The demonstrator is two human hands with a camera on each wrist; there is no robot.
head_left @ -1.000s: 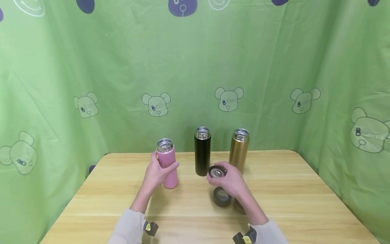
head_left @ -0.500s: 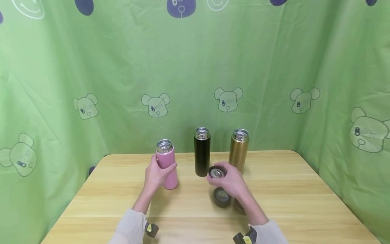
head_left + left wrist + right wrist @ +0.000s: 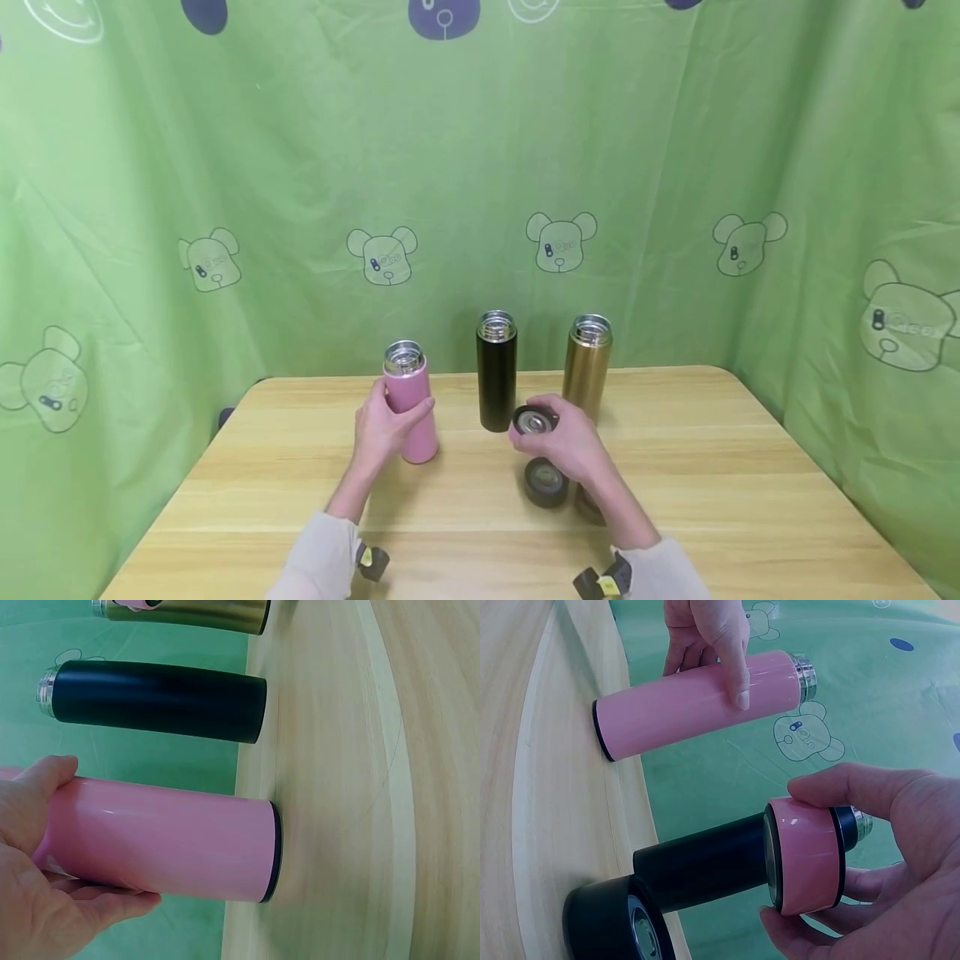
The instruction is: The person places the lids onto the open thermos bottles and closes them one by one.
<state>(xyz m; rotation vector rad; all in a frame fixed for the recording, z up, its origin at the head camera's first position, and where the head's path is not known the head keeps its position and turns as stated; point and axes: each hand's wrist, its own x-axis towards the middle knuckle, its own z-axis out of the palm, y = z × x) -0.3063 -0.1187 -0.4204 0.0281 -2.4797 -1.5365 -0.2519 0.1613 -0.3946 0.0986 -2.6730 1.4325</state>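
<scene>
My left hand (image 3: 382,427) grips the pink thermos bottle (image 3: 408,392) round its upper body, the bottle upright with its steel mouth uncovered. In the left wrist view its dark base (image 3: 274,851) is right at the tabletop. My right hand (image 3: 568,442) pinches a pink lid (image 3: 808,855) between thumb and fingers, raised above the table with its steel inner side facing up. Behind and left of that hand stands a black thermos bottle (image 3: 497,375) with a bare steel neck. A gold thermos bottle (image 3: 588,367), also lidless, stands behind the right hand, which hides its lower part.
A black lid (image 3: 546,482) lies inner side up on the wooden table (image 3: 465,517), below my right hand. Another dark lid (image 3: 589,505) is partly hidden by my right forearm. A green curtain (image 3: 465,167) with bear prints hangs behind the table and at both sides.
</scene>
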